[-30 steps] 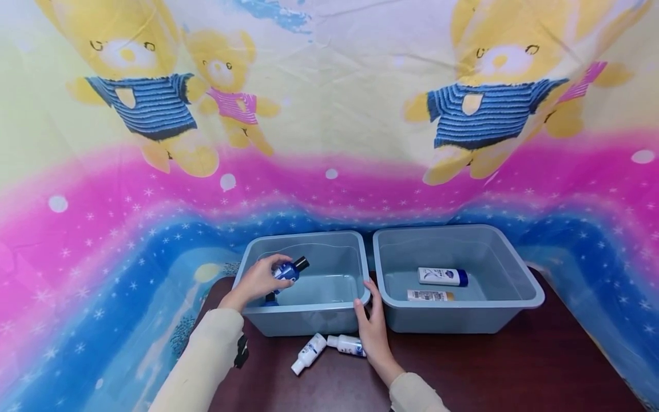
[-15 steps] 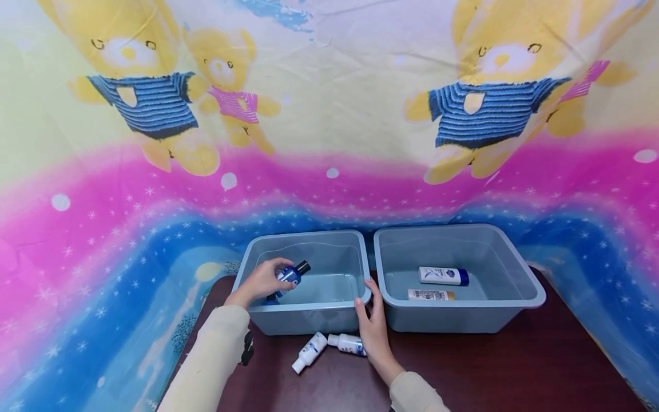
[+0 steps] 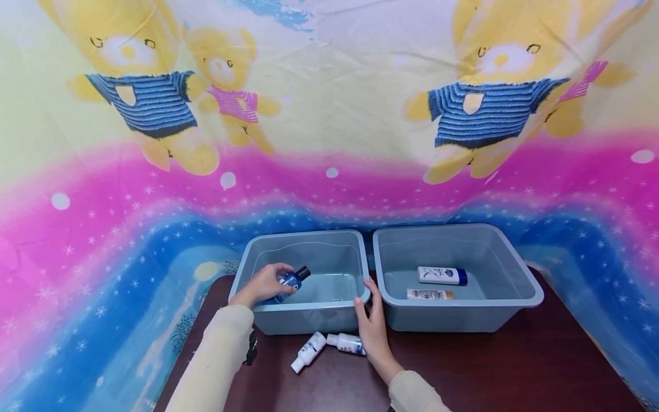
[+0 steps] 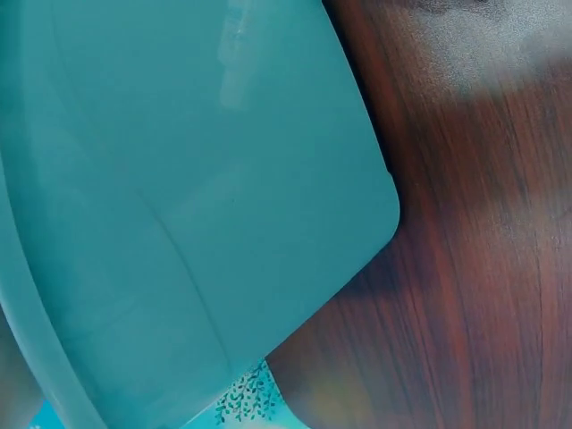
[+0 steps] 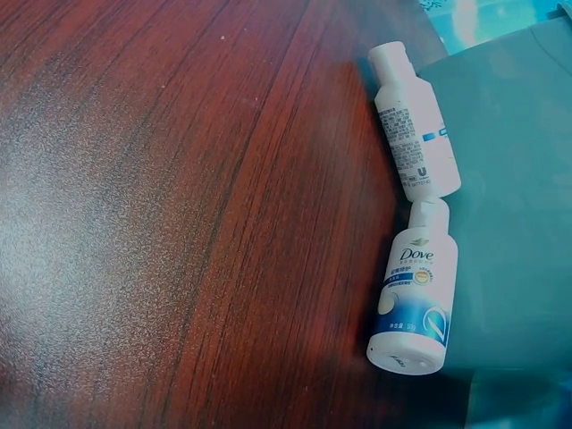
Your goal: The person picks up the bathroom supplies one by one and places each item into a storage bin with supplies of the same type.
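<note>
In the head view, my left hand (image 3: 265,284) reaches into the left grey-blue plastic bin (image 3: 304,315) and holds a blue bottle with a black cap (image 3: 291,281) between thumb and fingers. The bottle slants, cap up to the right, low inside the bin; more blue shows just under the hand, largely hidden. My right hand (image 3: 374,332) grips the bin's front right corner, thumb at the front rim and fingers along the right side. Just below that corner lie two small white bottles: a Dove bottle (image 5: 416,290) and a second white bottle (image 5: 417,134), its cap pointing away.
A second grey-blue bin (image 3: 443,317) stands right of the first. Inside it lie a white bottle with a dark blue cap (image 3: 440,275) and a smaller pale tube (image 3: 428,294). Both bins stand on a dark wood table (image 3: 515,366), backed by a bear-print cloth (image 3: 329,114).
My left hand has lowered the blue bottle deeper into the left bin and shifted slightly right. The right hand and the white bottles stay where they were.
</note>
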{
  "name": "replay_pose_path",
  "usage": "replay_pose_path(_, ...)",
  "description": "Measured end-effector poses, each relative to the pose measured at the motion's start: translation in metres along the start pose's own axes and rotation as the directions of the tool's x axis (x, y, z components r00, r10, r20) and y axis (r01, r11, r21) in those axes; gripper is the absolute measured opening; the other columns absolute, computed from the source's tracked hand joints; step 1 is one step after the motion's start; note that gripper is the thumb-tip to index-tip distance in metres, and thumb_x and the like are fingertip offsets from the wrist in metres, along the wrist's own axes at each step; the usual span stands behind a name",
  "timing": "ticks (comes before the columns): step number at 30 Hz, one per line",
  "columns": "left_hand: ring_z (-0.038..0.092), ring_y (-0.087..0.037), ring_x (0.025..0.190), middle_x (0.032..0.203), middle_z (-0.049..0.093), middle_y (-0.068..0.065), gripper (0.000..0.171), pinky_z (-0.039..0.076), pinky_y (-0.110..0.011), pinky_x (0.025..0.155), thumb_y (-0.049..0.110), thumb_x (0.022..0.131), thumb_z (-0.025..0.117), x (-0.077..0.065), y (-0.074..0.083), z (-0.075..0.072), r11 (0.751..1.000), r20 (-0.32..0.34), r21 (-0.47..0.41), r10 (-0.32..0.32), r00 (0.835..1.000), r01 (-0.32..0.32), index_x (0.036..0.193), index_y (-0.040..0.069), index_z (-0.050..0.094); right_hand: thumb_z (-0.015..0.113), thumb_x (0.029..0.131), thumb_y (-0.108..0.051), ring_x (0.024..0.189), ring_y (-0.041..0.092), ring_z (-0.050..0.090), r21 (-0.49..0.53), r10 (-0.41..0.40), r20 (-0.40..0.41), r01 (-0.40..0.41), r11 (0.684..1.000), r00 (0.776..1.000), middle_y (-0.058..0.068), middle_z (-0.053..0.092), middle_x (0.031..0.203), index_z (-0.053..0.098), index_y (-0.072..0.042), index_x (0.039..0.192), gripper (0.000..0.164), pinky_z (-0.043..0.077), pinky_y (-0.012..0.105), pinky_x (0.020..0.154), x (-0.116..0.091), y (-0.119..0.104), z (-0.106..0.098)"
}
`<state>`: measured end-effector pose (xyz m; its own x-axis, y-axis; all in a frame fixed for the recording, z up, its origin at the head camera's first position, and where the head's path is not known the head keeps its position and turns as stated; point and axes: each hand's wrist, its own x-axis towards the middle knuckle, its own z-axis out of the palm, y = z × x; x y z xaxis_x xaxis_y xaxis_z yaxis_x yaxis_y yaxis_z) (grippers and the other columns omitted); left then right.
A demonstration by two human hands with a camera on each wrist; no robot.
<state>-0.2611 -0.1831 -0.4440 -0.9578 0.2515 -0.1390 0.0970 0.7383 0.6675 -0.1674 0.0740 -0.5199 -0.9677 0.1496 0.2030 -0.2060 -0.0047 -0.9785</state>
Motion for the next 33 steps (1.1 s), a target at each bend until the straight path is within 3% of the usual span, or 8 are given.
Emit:
replay_pose_path(6, 0.062, -0.025, 0.103, 0.125, 0.062, -0.014, 0.048, 0.052, -0.046, 0.088, 0.017, 0.084, 0.081, 0.004, -0.004, 0.004, 1.000, 0.006, 0.018, -0.001, 1.000, 0.001, 0.127, 0.006, 0.063, 0.048, 0.105, -0.009, 0.146, 0.034, 0.018, 0.003, 0.015, 0.010, -0.015, 1.000, 1.000, 0.018, 0.020, 0.160, 0.033, -0.002, 0.149, 0.047, 0.021, 0.060, 0.113, -0.007, -0.027, -0.001)
replay_pose_path(10, 0.063, -0.027, 0.104, 0.122, 0.063, -0.014, 0.048, 0.051, -0.047, 0.090, 0.016, 0.083, 0.082, 0.005, -0.006, 0.007, 1.000, 0.013, 0.018, -0.009, 1.000, 0.008, 0.126, 0.004, 0.064, 0.048, 0.105, -0.010, 0.146, 0.033, 0.019, -0.001, 0.034, 0.011, -0.034, 0.999, 0.999, 0.017, 0.020, 0.160, 0.033, -0.004, 0.149, 0.047, 0.021, 0.058, 0.114, -0.008, -0.030, 0.000)
replay_pose_path(14, 0.063, -0.026, 0.105, 0.121, 0.064, -0.014, 0.049, 0.050, -0.047, 0.093, 0.016, 0.082, 0.082, 0.007, -0.009, 0.011, 0.999, 0.027, 0.014, -0.039, 0.999, 0.039, 0.126, 0.005, 0.064, 0.049, 0.105, -0.011, 0.146, 0.033, 0.018, 0.014, 0.022, 0.010, -0.022, 1.000, 1.000, 0.016, 0.019, 0.161, 0.033, -0.003, 0.149, 0.048, 0.020, 0.060, 0.113, -0.006, -0.020, 0.000)
replay_pose_path(22, 0.063, -0.025, 0.101, 0.120, 0.063, -0.015, 0.049, 0.051, -0.046, 0.091, 0.018, 0.082, 0.083, 0.011, -0.014, 0.015, 0.998, 0.048, 0.029, -0.062, 0.997, 0.061, 0.126, 0.007, 0.065, 0.048, 0.106, -0.014, 0.147, 0.026, 0.017, -0.005, 0.004, 0.006, -0.004, 1.000, 1.000, 0.008, 0.017, 0.163, 0.032, -0.015, 0.151, 0.048, 0.021, 0.054, 0.115, 0.001, 0.010, 0.001)
replay_pose_path(33, 0.063, -0.023, 0.096, 0.115, 0.063, -0.013, 0.046, 0.053, -0.043, 0.085, 0.015, 0.082, 0.081, 0.011, -0.016, 0.020, 0.997, 0.095, 0.012, -0.082, 0.992, 0.081, 0.125, 0.005, 0.065, 0.048, 0.105, -0.009, 0.146, 0.032, 0.020, -0.005, 0.045, 0.003, -0.045, 0.999, 0.999, 0.016, 0.020, 0.161, 0.035, -0.008, 0.148, 0.045, 0.023, 0.054, 0.114, -0.008, -0.029, -0.001)
